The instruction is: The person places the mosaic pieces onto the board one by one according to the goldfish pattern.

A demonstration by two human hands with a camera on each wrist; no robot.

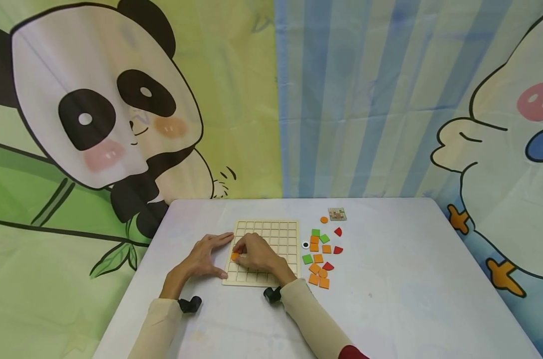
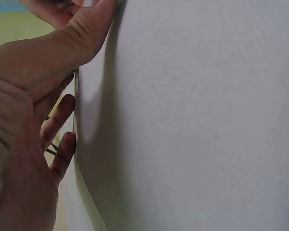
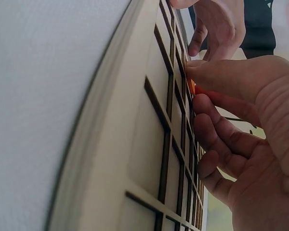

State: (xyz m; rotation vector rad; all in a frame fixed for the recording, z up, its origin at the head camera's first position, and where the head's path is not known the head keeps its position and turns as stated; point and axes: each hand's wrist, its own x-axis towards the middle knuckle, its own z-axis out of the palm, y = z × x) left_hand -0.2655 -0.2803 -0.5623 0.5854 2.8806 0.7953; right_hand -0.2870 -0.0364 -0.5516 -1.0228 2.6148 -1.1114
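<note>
A pale wooden grid board (image 1: pixel 271 228) with square cells lies on the white table. My right hand (image 1: pixel 258 253) reaches over its left side and pinches a small orange piece (image 1: pixel 234 256) between thumb and fingertips, at the leftmost cells. In the right wrist view, a sliver of the orange piece (image 3: pixel 192 87) shows between the thumb and index finger, right at the grid; the rest is hidden. My left hand (image 1: pixel 204 257) is spread along the board's left edge, its thumb at the near left corner and its fingers farther up. Table surface fills most of the left wrist view beside that hand (image 2: pixel 48 101).
Right of the board lie several loose orange squares (image 1: pixel 327 249), green squares (image 1: pixel 307 259), red wedges (image 1: pixel 338 250), orange discs (image 1: pixel 324 220) and one black-and-white round piece (image 1: pixel 305 245). A small patterned card (image 1: pixel 337 214) lies near the table's far edge. Printed curtains hang behind.
</note>
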